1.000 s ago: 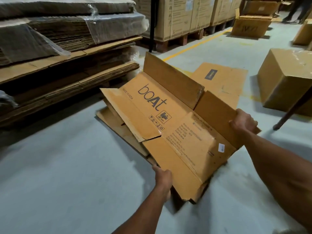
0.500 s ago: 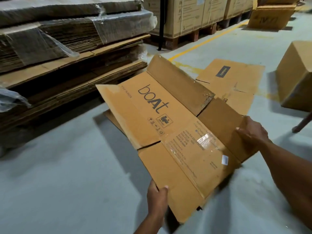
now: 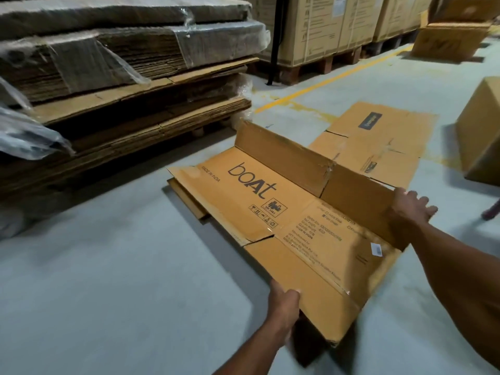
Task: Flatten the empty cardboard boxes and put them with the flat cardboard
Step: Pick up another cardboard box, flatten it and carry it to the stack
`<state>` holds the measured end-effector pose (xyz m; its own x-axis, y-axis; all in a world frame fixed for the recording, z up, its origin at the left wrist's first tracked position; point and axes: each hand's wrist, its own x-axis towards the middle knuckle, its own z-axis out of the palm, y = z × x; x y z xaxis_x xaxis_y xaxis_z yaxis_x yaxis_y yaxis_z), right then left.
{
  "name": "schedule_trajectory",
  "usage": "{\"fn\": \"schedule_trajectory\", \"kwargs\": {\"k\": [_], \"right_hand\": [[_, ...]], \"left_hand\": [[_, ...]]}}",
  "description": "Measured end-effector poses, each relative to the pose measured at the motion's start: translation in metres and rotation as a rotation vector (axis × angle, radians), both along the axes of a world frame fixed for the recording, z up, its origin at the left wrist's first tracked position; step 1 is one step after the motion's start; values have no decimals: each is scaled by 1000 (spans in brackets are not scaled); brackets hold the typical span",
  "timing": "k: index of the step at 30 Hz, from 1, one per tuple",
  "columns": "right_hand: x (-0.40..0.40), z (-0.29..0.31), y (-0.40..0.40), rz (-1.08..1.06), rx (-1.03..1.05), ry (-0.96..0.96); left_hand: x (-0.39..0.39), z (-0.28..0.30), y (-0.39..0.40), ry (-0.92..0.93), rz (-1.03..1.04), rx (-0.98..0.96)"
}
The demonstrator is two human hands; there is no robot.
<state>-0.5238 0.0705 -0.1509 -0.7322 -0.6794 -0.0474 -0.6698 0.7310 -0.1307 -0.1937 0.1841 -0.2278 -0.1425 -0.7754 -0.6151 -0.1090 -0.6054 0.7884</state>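
A flattened brown "boAt" box [image 3: 270, 209] lies low over the grey floor in the middle of the head view, its far flap still standing up. My left hand [image 3: 284, 304] grips its near flap at the front edge. My right hand [image 3: 408, 209] holds the top edge of the raised right flap, fingers spread over it. Another flat cardboard sheet [image 3: 378, 142] lies on the floor just behind the box. Tall stacks of flat cardboard [image 3: 121, 85], partly wrapped in plastic film, stand at the left.
An assembled box [image 3: 484, 131] stands at the right edge, with a dark pole leg [image 3: 491, 209] beside it. Palletised cartons [image 3: 324, 28] and a black post [image 3: 276, 41] line the back. A yellow floor line [image 3: 324, 79] runs diagonally. Another box [image 3: 449, 39] sits far right.
The box has come down from a tilted, lifted position to nearly flat near the floor, shifted toward the sheet behind it. Both hands kept their hold; my right fingers have spread.
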Motion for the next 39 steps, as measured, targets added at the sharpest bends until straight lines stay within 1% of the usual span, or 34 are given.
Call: {"fn": "schedule_trajectory", "kwargs": {"k": [3, 5, 8, 9, 11, 13, 14, 15, 18, 19, 20, 22, 27, 30, 32, 35, 39], "right_hand": [[-8, -9, 4, 13, -26, -78], [-4, -11, 4, -3, -36, -129], [10, -20, 2, -36, -71, -257], [15, -26, 3, -50, -94, -270], [25, -40, 5, -50, -167, -209], [34, -52, 7, -68, -212, -140], [36, -60, 7, -90, -192, -161], [37, -68, 6, -79, -123, -206], [33, -93, 4, 105, 195, -396], [38, -94, 6, 161, 267, -388], [44, -91, 10, 196, 286, -370], [58, -83, 12, 227, 243, -331], [101, -49, -1, 275, 195, -336], [155, -14, -7, 330, 157, -320], [198, 19, -10, 335, 133, -339], [273, 87, -2, 381, 134, -401], [382, 231, 33, 456, 122, -517]], "left_hand": [[-13, -4, -32, 9, -4, 46], [-20, 1, -47, 53, 6, 73], [-27, 4, -51, 107, -55, 141], [-25, 2, -51, 104, -76, 174], [-16, -8, -52, 61, -115, 225], [-1, -17, -51, -39, -173, 232], [7, -21, -51, -102, -183, 214], [15, -25, -51, -171, -181, 175], [35, -28, -56, -361, -204, -51], [43, -27, -60, -387, -213, -112], [51, -24, -64, -394, -211, -161], [69, -16, -74, -392, -191, -249], [125, 18, -102, -438, -161, -382], [187, 58, -105, -463, -95, -451], [239, 95, -93, -483, -4, -445], [324, 170, -62, -547, 124, -387], [424, 297, -9, -609, 267, -293]]}}
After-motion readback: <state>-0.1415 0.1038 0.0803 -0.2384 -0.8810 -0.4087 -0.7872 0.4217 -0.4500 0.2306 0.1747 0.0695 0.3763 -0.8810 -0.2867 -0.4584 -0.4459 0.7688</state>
